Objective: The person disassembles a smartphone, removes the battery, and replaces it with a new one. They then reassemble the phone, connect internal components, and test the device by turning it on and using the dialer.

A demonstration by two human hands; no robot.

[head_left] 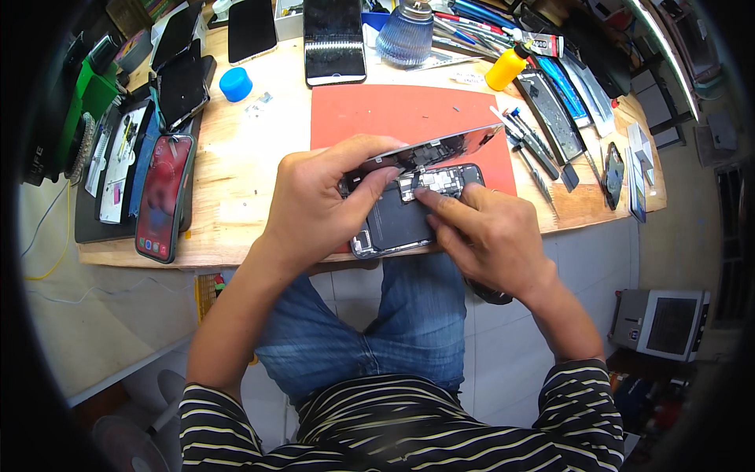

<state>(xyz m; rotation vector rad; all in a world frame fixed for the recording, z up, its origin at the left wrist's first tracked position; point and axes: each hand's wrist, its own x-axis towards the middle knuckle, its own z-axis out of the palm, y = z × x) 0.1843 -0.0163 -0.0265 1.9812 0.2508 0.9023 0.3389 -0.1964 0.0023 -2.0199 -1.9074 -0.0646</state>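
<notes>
An opened phone body point(393, 224), dark battery and circuit board point(440, 179) showing, lies at the front of the red mat point(401, 110). My left hand point(326, 200) grips the lifted screen panel point(448, 145), thumb against its inner side, holding it tilted above the body’s far edge. My right hand point(491, 240) is bent over the body’s right half, index fingertip pressing near a flex cable by the board, thumb at the near right edge. Whether a tiny part is under that fingertip I cannot tell.
A phone point(163, 197) and stacked parts sit left; several phones, a blue cap point(235, 83) and a glass bottle point(403, 35) sit at the back. A yellow bottle point(503, 69), pens, screwdrivers and tools crowd the right of the wooden table point(220, 236). My legs are below its curved front edge.
</notes>
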